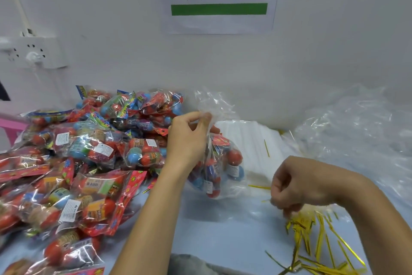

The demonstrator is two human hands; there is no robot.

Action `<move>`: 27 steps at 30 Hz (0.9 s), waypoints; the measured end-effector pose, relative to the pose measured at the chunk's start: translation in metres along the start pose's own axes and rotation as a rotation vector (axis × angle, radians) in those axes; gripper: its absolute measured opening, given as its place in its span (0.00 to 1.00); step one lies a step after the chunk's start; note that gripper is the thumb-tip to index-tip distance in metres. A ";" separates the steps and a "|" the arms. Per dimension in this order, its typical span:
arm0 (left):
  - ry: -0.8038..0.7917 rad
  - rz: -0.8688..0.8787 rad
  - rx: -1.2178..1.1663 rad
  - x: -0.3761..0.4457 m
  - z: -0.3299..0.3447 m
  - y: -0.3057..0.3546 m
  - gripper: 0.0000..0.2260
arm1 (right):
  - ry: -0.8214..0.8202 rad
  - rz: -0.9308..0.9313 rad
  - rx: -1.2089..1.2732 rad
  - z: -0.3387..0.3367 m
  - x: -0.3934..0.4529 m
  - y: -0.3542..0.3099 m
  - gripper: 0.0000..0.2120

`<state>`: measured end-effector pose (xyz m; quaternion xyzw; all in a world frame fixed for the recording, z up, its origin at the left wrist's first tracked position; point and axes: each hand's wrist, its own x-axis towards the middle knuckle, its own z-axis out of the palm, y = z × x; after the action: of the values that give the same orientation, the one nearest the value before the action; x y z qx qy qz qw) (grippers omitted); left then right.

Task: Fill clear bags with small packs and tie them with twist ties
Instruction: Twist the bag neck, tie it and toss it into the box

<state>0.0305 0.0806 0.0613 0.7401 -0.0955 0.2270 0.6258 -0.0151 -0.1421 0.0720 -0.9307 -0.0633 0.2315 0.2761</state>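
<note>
Gold twist ties (pixel 316 239) lie scattered just under the right hand (pixel 296 187), with a filled clear bag (pixel 214 163) held up by the left hand (pixel 189 136).

The right hand's fingers curl down into the tie pile; whether they pinch a tie, I cannot tell. The left hand grips the bag's gathered neck, red and blue packs hanging below it. Left of that hand sprawls a heap of small packs (pixel 73 163); beyond the right hand lies a stack of empty clear bags (pixel 247 141).

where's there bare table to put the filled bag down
Bare table lies near the front edge, between the pile of small packs and the gold twist ties, below the filled bag the left hand grips. Crowded: packs on the left, clear bags heaped on the right.
</note>
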 end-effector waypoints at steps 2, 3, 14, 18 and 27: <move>-0.057 -0.022 -0.018 -0.002 0.006 0.002 0.09 | 0.155 -0.007 0.116 -0.007 -0.002 0.008 0.04; -0.091 -0.036 -0.031 -0.004 0.009 0.003 0.08 | 0.258 -0.009 0.167 -0.010 -0.002 0.010 0.02; -0.418 0.111 -0.025 -0.020 0.043 0.016 0.20 | 0.792 -0.168 0.316 0.009 0.026 -0.011 0.10; -0.427 0.071 -0.039 -0.022 0.045 0.018 0.19 | 0.618 -0.329 0.558 0.006 0.020 -0.008 0.09; -0.345 0.022 -0.016 -0.023 0.044 0.016 0.15 | 0.378 -0.429 0.594 0.000 0.016 0.000 0.14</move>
<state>0.0132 0.0314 0.0599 0.7621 -0.2113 0.1025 0.6034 -0.0010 -0.1381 0.0651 -0.8024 -0.1345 0.0018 0.5815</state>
